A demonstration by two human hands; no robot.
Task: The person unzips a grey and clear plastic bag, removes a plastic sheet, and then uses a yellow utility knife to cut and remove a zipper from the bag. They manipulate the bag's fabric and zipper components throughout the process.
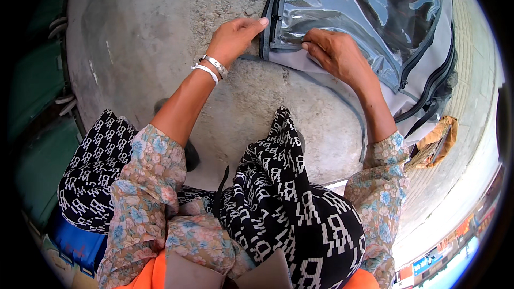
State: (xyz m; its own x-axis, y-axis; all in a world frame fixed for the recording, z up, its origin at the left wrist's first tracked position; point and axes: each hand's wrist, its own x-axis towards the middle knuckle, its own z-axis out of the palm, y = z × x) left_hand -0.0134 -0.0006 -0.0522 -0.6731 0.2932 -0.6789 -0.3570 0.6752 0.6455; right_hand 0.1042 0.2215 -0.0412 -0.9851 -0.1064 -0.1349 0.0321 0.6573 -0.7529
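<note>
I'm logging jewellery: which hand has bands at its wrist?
The left hand, with a silver bangle and a white band; the right hand, at the clear plastic, has none.

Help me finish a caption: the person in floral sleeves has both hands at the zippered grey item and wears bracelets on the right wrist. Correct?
No: the head view shows bracelets on the left wrist, not right. The rest stands: floral sleeves, left hand and right hand at the zippered grey item.
</note>
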